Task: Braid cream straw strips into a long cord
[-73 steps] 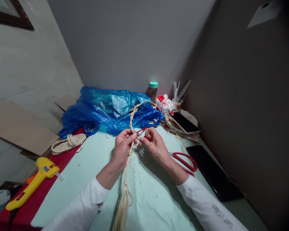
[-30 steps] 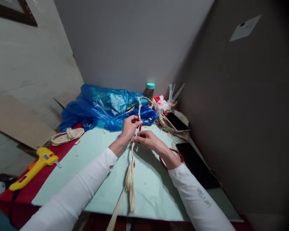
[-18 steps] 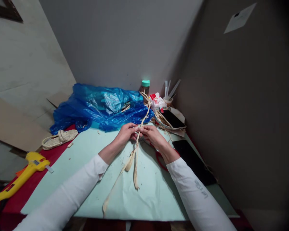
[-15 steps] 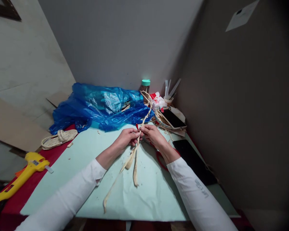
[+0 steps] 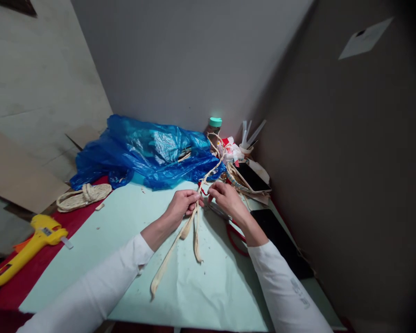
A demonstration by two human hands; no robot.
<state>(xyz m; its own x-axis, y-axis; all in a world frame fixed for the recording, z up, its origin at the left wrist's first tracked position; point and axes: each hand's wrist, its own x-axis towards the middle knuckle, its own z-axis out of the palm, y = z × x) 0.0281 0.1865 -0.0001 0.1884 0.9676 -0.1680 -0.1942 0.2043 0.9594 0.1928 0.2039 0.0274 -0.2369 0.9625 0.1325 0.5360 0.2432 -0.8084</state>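
One braided fibre cord (image 5: 207,176); one glue gun (image 5: 39,235)
Cord's long axis points away, slightly rightward; left hand (image 5: 182,203) pinches it; right hand (image 5: 229,200) curls, contents unclear

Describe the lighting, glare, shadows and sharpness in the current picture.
Head view: bright glare patches on the blue plastic bag; a shadow on the pale green sheet beside the right hand; the right wall dim, falling to near black at the right edge; lettering on the right sleeve too unclear to read.
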